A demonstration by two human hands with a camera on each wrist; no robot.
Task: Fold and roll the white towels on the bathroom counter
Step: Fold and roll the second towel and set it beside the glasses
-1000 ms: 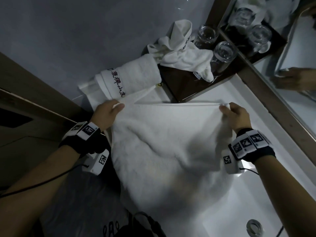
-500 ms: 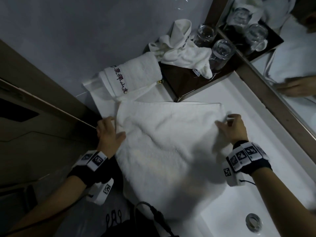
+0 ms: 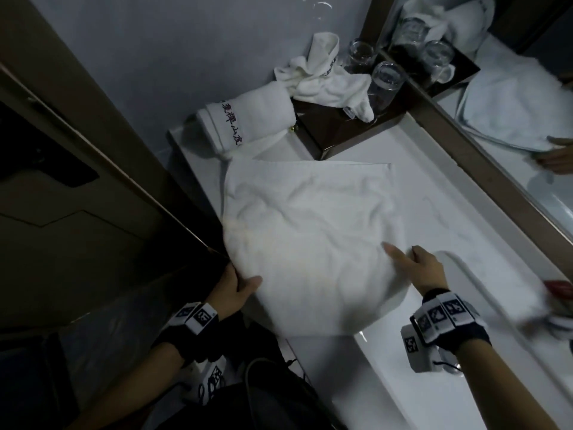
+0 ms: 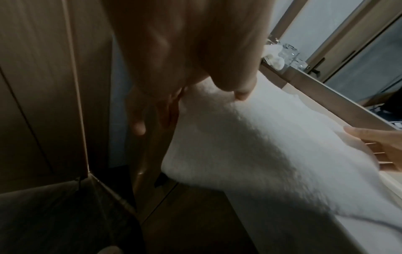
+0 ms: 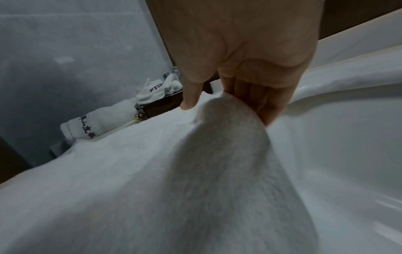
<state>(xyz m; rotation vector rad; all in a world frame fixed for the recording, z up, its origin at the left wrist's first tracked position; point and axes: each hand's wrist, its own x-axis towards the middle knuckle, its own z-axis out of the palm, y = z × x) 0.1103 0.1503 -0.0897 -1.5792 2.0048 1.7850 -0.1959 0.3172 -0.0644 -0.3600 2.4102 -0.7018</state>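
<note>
A large white towel [image 3: 310, 231] lies spread flat on the white counter [image 3: 434, 193], its near part hanging over the sink. My left hand [image 3: 243, 280] grips its near left edge, thumb on top [image 4: 239, 92] and fingers [image 4: 139, 127] below the edge. My right hand [image 3: 403, 256] pinches the near right edge; in the right wrist view a fold of the towel [image 5: 228, 137] rises between thumb [image 5: 191, 101] and fingers [image 5: 263, 104]. A rolled towel [image 3: 248, 122] with dark embroidered characters lies at the counter's far left. A crumpled towel [image 3: 325, 82] sits on the dark tray [image 3: 335, 131].
Two drinking glasses [image 3: 386, 85] stand on the tray beside the crumpled towel. The sink basin [image 3: 465, 321] opens under my right wrist. A framed mirror [image 3: 502, 125] runs along the right. A wooden door panel [image 3: 93, 212] stands close on the left.
Both hands have come back from the towel's far corners along its sides to the near edge. The towel now lies flat on the counter, and each hand holds its near edge.
</note>
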